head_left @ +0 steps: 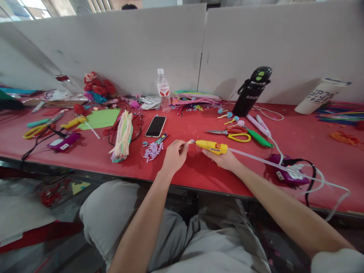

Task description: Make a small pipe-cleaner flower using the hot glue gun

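Note:
My right hand (223, 158) is wrapped round a yellow hot glue gun (212, 146), with a long clear glue stick (250, 157) running out of its back. Its nozzle points left, at a small pale pink piece (190, 141) pinched in the fingertips of my left hand (175, 154). Nozzle and piece are close together; whether they touch I cannot tell. Left of that hand lies a heap of short lilac pieces (153, 151), with a small cutter (162, 138) beside it. Yellow-handled scissors (229, 135) rest behind the glue gun.
A phone (156, 126), a bundle of pastel pipe cleaners (124, 134) and a water bottle (163, 91) stand or lie left of centre. To the right are a black flask (252, 91), a white cup (318, 95) and a purple power strip (288, 171) with cables.

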`<state>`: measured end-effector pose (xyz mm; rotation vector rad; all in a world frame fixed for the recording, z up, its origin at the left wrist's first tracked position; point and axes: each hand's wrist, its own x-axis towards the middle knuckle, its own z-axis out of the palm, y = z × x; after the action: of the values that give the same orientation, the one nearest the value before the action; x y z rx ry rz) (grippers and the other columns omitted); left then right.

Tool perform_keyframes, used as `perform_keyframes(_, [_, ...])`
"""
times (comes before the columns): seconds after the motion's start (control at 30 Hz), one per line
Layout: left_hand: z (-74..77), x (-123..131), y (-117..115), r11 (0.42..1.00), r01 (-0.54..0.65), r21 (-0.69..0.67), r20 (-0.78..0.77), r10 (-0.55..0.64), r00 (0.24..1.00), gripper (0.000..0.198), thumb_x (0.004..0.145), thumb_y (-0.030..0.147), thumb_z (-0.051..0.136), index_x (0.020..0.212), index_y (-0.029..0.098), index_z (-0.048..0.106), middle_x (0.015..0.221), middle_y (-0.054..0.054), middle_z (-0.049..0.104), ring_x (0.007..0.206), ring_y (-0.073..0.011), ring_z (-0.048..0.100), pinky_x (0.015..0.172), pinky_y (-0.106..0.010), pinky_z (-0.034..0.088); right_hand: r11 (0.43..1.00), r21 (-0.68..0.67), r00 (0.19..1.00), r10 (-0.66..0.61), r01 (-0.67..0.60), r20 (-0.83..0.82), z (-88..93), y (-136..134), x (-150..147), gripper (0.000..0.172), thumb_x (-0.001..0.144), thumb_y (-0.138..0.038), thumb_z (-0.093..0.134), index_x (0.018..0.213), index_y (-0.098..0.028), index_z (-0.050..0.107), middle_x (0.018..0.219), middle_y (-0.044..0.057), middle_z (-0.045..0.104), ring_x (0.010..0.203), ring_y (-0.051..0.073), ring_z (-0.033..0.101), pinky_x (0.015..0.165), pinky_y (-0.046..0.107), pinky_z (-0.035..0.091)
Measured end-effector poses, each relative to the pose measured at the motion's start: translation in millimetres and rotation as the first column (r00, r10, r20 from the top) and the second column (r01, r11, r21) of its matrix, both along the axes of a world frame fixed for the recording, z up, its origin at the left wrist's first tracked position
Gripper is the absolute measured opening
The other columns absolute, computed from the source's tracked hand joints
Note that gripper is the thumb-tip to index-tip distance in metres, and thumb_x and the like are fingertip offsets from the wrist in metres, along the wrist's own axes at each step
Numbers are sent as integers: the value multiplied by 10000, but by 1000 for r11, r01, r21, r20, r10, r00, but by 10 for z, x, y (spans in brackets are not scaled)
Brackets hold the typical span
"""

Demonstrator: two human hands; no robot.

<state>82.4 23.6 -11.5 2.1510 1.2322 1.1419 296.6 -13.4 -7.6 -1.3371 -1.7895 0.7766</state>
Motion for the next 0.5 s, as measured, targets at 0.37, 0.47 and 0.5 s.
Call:
perform_keyframes(0.37, [1, -14, -8, 1000, -4, 5, -10, 4, 1000, 210, 950, 283, 457, 812, 168, 565, 798, -45, 601, 739, -139, 557, 662, -249, 403, 1000, -2, 1000, -13, 13, -6, -4, -3, -2, 295, 870, -478, 567, 1009, -259, 708, 672, 20, 662, 705, 233, 652, 629, 345, 528])
perform_keyframes(0.47, [1, -18, -9, 1000, -6, 3, -5, 6, 1000, 202, 947, 279, 460, 815, 167, 565, 790, -41, 595, 730, -135, 554, 657, -246, 402, 1000, -1, 1000, -22, 22, -20, 3, -9, -8, 285, 865, -470, 577, 987, -253, 714, 686, 20, 674, 717, 231, 661, 634, 339, 533])
perform_keyframes(0.5, [1, -18, -10, 1000, -6, 3, -4, 6, 1000, 201, 946, 277, 463, 812, 167, 564, 785, -38, 591, 725, -133, 551, 655, -244, 401, 1000, -2, 999, -25, 25, -25, 5, -10, -9, 282, 863, -469, 579, 977, -251, 716, 689, 20, 677, 721, 231, 663, 637, 337, 535])
